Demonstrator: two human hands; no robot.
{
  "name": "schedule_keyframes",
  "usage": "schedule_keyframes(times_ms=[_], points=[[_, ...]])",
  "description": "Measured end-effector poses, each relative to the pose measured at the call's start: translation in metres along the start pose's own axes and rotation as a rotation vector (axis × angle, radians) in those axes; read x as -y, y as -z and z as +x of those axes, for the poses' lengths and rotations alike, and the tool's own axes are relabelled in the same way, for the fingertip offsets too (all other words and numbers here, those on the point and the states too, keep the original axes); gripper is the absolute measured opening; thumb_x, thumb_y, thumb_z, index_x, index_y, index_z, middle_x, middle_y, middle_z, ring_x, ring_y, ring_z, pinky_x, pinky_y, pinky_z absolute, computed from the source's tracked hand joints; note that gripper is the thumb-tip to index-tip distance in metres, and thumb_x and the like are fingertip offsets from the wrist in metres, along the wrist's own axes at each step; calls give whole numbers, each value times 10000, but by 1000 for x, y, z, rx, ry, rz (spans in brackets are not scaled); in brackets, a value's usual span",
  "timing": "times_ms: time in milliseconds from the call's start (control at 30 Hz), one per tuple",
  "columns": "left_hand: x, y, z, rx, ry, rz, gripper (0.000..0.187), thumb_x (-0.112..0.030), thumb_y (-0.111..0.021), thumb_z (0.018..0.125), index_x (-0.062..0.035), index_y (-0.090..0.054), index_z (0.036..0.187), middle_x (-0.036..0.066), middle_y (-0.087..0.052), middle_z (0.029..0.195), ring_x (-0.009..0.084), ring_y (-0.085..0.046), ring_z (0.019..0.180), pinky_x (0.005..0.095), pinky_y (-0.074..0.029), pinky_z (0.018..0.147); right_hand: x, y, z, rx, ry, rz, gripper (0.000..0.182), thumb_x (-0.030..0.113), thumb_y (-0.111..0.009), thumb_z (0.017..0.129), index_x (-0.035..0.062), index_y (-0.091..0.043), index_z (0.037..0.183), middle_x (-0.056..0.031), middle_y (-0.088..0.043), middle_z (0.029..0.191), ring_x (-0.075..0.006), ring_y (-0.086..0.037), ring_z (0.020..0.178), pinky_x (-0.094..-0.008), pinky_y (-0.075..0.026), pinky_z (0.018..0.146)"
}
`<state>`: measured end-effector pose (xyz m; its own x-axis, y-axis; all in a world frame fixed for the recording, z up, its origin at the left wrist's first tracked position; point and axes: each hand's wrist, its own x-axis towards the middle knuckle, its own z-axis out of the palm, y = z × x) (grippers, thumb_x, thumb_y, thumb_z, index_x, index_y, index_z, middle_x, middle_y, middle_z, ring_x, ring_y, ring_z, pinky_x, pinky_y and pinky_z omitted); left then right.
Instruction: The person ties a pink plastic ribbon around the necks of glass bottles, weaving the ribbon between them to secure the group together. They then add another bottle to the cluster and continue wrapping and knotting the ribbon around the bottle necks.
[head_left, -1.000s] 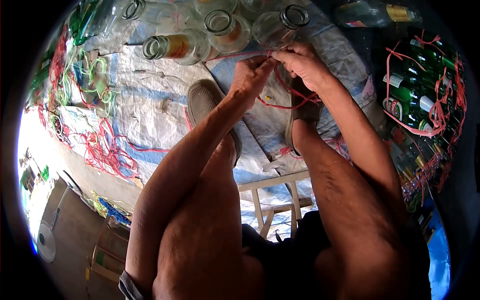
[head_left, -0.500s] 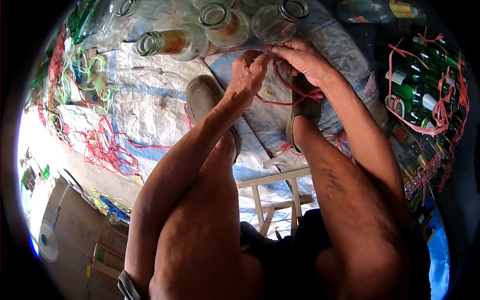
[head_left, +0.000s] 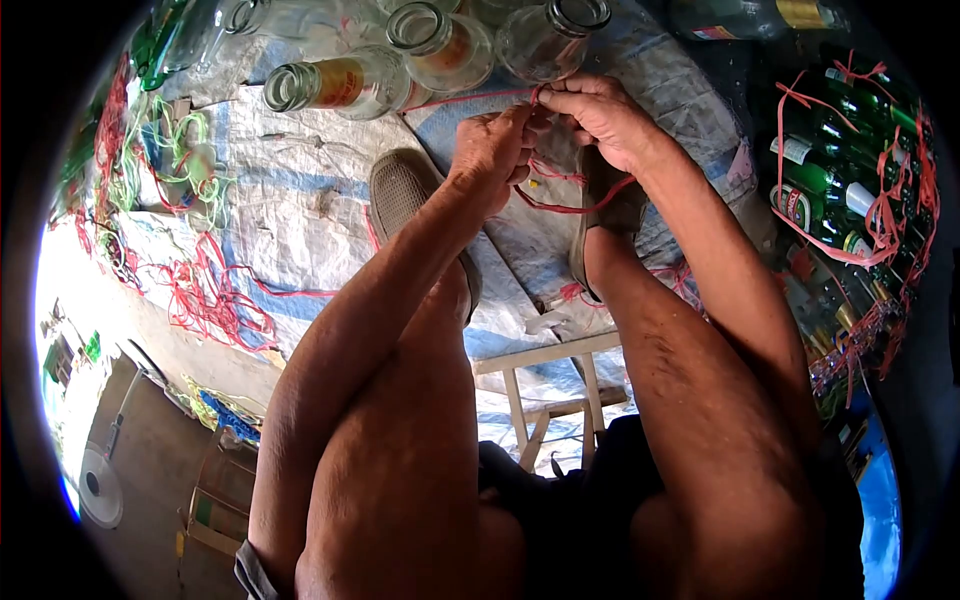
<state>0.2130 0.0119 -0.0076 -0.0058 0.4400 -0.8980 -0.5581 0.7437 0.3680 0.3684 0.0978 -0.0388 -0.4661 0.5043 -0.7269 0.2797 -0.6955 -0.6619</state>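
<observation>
"Just past twelve o'clock, what do the two hands hold?"

"A thin red cord (head_left: pixel 475 97), ribbon-like and slightly crinkled. The right hand (head_left: pixel 605 118) pinches it between thumb and forefinger. The left hand (head_left: pixel 488 155) is beside it, its grip closed on the cord too, the fingers curled under."

"Where does the cord run?"

"One stretch goes fairly straight from the fingertips toward eleven o'clock, to the foot of the clear glass bottles (head_left: pixel 450 55). A slack loop hangs below the hands, toward the shoe (head_left: pixel 614 205) at one o'clock."

"And the bottles?"

"Smooth, round-shouldered, with thick ringed mouths. They cluster from eleven to half past twelve, several tilted by the view; the one nearest eleven has an orange label (head_left: pixel 340 82)."

"What lies beneath it all?"

"A wrinkled woven plastic sheet (head_left: pixel 285 160), dull white with blue bands. The other shoe (head_left: pixel 400 195), near half past eleven, has a coarse mesh upper."

"Anything around the edges?"

"At two o'clock, glossy green bottles (head_left: pixel 815 180) lie packed together, with flat pink strapping (head_left: pixel 882 225) over them. At nine o'clock there is a loose red tangle (head_left: pixel 215 305); at ten, pale green strands (head_left: pixel 208 165) in limp curls. Near six, a plain wooden frame (head_left: pixel 545 354) with squared bars stands between the legs."
</observation>
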Motion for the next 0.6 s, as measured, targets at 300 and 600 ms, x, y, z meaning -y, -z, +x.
schedule_keyframes(times_ms=[300,600], points=[[5,0,1,-57,-32,-143,151,-234,-677,1026,-101,-669,956,-33,-558,715,43,-355,503,231,-248,433,2,1,0,42,-6,75,161,248,-787,934,105,-766,1005,91,-623,808,-29,-488,700,-222,-383,550],[8,7,2,20,-67,-203,84,-216,-678,1038,-141,-652,1014,-25,-607,744,27,-366,491,218,-245,418,4,4,0,92,-25,113,151,184,-747,976,61,-755,1062,83,-609,829,-21,-473,693,-192,-349,525]])
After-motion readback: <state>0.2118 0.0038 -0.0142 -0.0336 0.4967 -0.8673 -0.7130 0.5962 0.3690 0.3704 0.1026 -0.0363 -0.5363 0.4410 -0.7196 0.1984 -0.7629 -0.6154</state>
